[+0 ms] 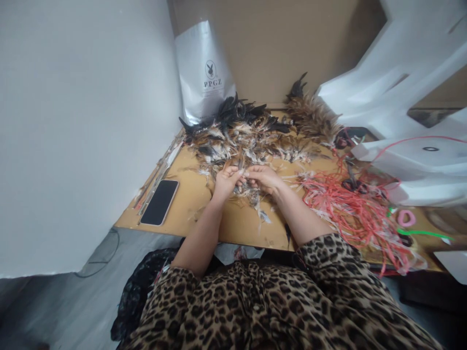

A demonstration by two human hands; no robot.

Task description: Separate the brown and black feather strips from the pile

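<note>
A tan wooden table (189, 204) stands in a corner, a plain white wall on the left side and brown board at the back, and over its middle the two hands meet with fingertips touching. The left hand (226, 181) and the right hand (265, 178) are both curled, fingers pinched around a small bundle of feathers (251, 192) whose pale and brown tips hang down below the knuckles toward the near table edge; how many feathers are in the pinch is too fine to count, and the thumbs are mostly hidden behind the fingers. Just beyond the hands lies one broad feather pile (242, 133), black, white and rust, spreading away to the back board, with a second tawny clump (310, 114) farther off to the right of it. To the right of the right hand sprawls one tangle of red cords (346, 209), running past the wrist toward the near edge; small dark objects sit among it that cannot be made out. Well to the left of the left hand lies one black phone (159, 202), screen up and dark, beside a few thin strips along the table edge. Behind the pile leans one silvery bag (202, 73) printed with a rabbit mark. White foam sheets (401, 87) fill the far right, cut off by the frame, and a leopard-print garment (273, 301) covers the lap below
</note>
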